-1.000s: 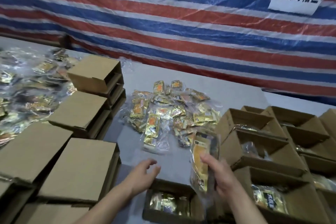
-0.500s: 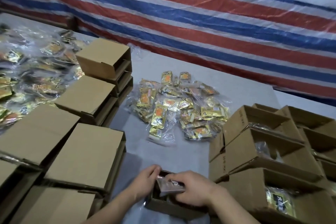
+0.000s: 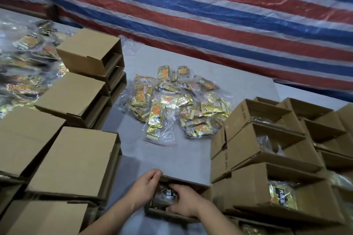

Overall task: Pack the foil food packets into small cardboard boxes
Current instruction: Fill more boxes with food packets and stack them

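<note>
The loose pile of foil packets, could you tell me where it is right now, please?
Head view: the foil packet pile lies mid-table, between the closed boxes on the left and the open boxes on the right.
</note>
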Available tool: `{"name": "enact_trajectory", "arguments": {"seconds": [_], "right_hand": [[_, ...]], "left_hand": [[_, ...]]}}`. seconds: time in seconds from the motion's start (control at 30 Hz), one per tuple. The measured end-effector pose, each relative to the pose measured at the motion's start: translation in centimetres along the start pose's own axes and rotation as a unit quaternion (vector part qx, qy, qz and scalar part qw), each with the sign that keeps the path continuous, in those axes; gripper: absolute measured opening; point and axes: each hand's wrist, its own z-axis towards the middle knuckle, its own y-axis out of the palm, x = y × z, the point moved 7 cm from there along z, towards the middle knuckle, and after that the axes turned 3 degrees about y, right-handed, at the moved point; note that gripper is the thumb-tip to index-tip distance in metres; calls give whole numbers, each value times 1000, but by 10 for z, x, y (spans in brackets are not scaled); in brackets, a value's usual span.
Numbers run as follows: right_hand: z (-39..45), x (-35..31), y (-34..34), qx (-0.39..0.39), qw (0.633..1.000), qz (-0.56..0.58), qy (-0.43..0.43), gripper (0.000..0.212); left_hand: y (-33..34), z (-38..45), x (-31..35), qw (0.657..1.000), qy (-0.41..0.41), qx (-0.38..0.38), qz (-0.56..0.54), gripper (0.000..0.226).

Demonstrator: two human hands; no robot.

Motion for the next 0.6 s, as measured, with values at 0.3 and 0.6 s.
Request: {"name": "enact_trajectory", "arguments": {"seconds": [0.3, 0.6], "right_hand": [[-7, 11, 0, -65, 990, -27, 126, 50], [-18, 4, -4, 17, 990, -19, 137, 61]], "left_hand": [[0, -1, 3, 1000, 4, 11, 13, 22], [1, 1, -1, 998, -22, 11, 54, 23]]}}
